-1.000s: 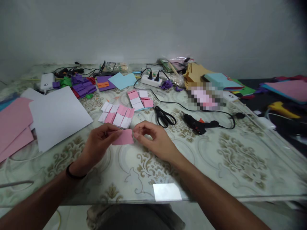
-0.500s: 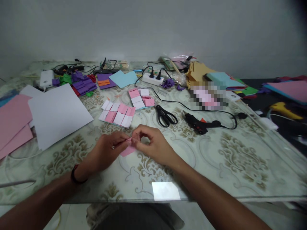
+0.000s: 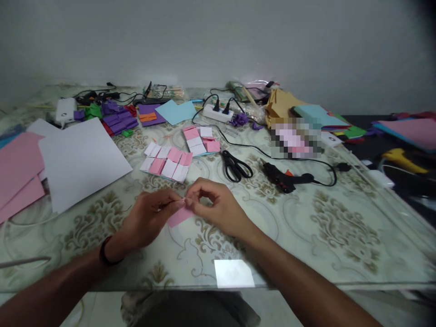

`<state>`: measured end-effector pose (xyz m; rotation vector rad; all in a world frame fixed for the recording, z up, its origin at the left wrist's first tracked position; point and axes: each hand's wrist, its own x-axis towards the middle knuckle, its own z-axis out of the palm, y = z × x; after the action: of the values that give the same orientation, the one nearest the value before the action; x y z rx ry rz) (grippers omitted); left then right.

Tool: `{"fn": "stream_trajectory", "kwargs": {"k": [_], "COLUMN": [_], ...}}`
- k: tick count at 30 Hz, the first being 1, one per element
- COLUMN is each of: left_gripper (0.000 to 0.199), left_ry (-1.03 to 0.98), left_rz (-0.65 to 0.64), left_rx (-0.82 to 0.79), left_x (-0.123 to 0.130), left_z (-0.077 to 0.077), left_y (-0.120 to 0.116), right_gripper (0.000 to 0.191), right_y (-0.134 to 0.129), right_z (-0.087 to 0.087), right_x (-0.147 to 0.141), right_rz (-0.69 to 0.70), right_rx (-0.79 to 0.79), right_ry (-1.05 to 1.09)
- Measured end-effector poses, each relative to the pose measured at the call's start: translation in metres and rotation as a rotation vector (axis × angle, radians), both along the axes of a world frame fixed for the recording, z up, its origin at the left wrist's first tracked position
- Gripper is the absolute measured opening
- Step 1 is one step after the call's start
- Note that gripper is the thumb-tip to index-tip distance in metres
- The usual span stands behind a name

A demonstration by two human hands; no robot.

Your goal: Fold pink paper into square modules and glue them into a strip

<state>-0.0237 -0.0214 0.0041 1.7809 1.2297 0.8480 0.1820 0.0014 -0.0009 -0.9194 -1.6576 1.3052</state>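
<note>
A small piece of pink paper (image 3: 180,216) is held between my two hands, just above the tabletop. My left hand (image 3: 151,213) pinches its upper edge from the left, thumb against fingers. From the right, my right hand (image 3: 214,204) pinches the same edge, its fingertips meeting those of the left. The exact fold at the fingertips is hidden. Beyond the hands lies a panel of pink and white folded paper squares (image 3: 166,162), and behind it a second such panel (image 3: 200,140). Black scissors (image 3: 236,166) rest closed to the right of these.
A black glue gun (image 3: 288,177) with its cord lies on the right. White sheets (image 3: 81,163) and pink sheets (image 3: 20,168) cover the left side. At the back are a power strip (image 3: 218,113), purple folded papers (image 3: 119,120) and coloured paper stacks (image 3: 320,116).
My left hand's fingers have shifted slightly along the paper, and a little more of its lower part shows. Both hands keep their pinch in nearly the same place.
</note>
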Motion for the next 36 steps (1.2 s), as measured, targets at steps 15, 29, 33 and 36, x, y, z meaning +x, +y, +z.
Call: {"fn": "stream_trajectory", "kwargs": {"k": [15,29,33,36], "left_gripper": [0.019,0.011,0.011,0.012], "left_ry": [-0.464,-0.527,-0.581,-0.550], "left_rz": [0.241,0.090,0.067,0.073], "left_rx": [-0.021,-0.027,-0.058,-0.046], "left_x": [-0.009,-0.006,-0.004,-0.004], "left_z": [0.002,-0.004,-0.006,-0.008], "left_y": [0.016,0.014,0.012,0.010], "right_gripper": [0.014,0.010,0.014,0.010], "right_y": [0.007,0.001,-0.002,-0.002], "right_z": [-0.005,0.000,-0.002,-0.001], "right_x": [0.004,0.002,-0.002,-0.002], "right_rz": [0.034,-0.017,0.006,-0.037], "right_rx": [-0.064,-0.066,-0.087,-0.027], "right_ry": [-0.003,-0.021,-0.077,-0.068]}}
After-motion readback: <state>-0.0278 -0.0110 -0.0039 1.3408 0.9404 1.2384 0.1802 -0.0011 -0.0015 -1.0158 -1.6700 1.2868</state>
